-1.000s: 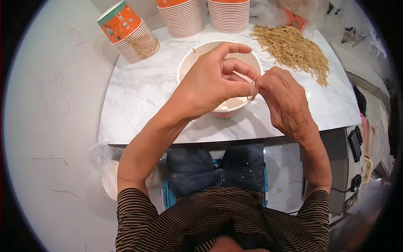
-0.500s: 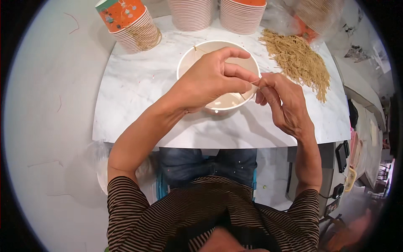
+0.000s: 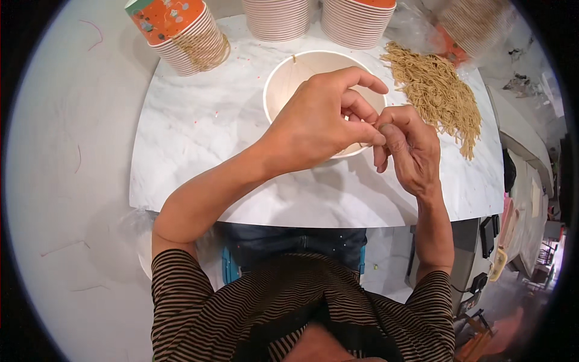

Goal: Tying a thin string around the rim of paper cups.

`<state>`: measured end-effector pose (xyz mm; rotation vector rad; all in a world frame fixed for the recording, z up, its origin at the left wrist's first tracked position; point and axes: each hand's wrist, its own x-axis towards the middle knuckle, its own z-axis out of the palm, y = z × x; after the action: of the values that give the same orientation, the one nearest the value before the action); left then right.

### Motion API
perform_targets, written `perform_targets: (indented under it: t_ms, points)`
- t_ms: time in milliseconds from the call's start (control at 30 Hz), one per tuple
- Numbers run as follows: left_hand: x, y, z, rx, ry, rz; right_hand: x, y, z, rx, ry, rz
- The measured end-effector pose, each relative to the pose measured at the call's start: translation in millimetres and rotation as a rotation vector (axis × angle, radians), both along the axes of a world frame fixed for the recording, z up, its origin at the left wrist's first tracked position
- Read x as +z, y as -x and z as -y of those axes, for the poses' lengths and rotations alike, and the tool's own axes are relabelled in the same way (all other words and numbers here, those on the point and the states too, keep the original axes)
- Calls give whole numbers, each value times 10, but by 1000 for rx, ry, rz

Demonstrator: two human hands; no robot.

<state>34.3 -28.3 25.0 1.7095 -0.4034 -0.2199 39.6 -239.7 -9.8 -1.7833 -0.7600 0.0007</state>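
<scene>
A white paper bowl (image 3: 289, 72) stands on the white marble table (image 3: 199, 145), mostly covered by my hands. My left hand (image 3: 322, 123) hovers over the bowl with thumb and forefinger pinched together. My right hand (image 3: 407, 145) meets it at the bowl's right rim, fingertips touching the left ones. Whatever is pinched between them is hidden by the fingers; it is too small to make out. A thin string end hangs over the bowl's far rim (image 3: 294, 59).
A heap of tan strings (image 3: 437, 93) lies to the right of the bowl. Stacks of paper bowls (image 3: 277, 18) (image 3: 359, 21) stand at the back; a tipped stack with orange print (image 3: 181, 33) has strings looped around it. Pale floor lies to the left.
The thin string seen stretched between my fingertips a second ago is no longer visible. My hands have closed together at the bowl's right rim. The view has tilted slightly.
</scene>
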Motion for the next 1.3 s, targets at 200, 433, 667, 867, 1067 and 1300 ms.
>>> perform_targets:
  t_ms: [200, 433, 667, 867, 1067, 1300]
  points:
    - [6, -58, 37, 10, 20, -104, -158, 4, -49, -77, -232, -80]
    - [12, -89, 97, 92, -16, -125, -163, -71, 140, -2, -311, -385]
    - [-47, -91, 193, 88, -82, -24, -199, -109, 202, -86, -355, -349]
    - [8, -32, 275, 149, -78, -68, -152, -85, 215, -77, -367, -385]
    - [-15, 18, 328, 195, -72, -39, -147, -71, 236, -71, -318, -369]
    - [-10, 59, 353, 249, -149, 8, -211, -18, 172, -197, -274, -231]
